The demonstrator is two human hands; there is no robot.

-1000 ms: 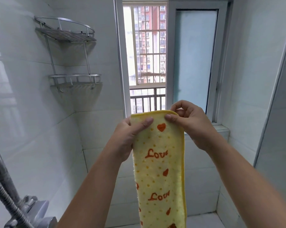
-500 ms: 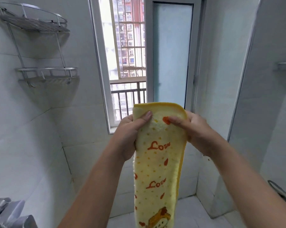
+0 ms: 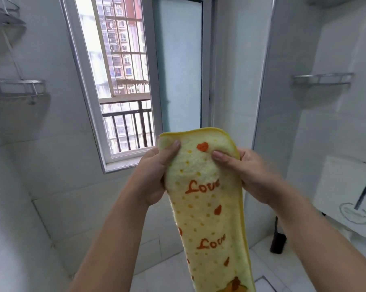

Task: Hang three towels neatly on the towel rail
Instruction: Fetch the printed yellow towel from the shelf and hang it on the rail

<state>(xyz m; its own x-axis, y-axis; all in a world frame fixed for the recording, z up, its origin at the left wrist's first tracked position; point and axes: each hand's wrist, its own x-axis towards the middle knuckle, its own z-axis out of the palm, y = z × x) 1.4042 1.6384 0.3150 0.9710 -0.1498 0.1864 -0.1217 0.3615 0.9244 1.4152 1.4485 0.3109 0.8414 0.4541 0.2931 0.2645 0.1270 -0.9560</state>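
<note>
1. A yellow towel [image 3: 207, 207], folded into a long strip and printed with orange hearts and the word "Love", hangs just right of the window's [image 3: 123, 81] lower corner. Its top edge lies in front of the foot of the frosted pane. Its tail runs out of the bottom of the view.
2. The left hand [image 3: 154, 175] pinches the towel's top left corner and the right hand [image 3: 251, 173] pinches the top right. Both thumbs lie on the front, and both hands are clamped on the cloth.
3. Over the last second the view has swung right. The window has slid from the centre to the left. The corner shelf [image 3: 15, 87] left of the window is nearly out of sight, and the shower fitting is gone. A metal rack [image 3: 322, 79] has appeared well right of the window. The grip on the towel is unchanged.
4. This suggests a turn toward that rack as the rail. No towel hangs on it, so the first hanging is probably still to come.
5. A tall upright edge [image 3: 264, 81] stands between window and rack. Whether it is a wall corner or a glass panel, I cannot tell. The towel would likely have to pass round it.
6. There is open air in front of the hands. A small dark object [image 3: 278, 242] stands on the floor [image 3: 156, 260], low and right of the window.
</note>
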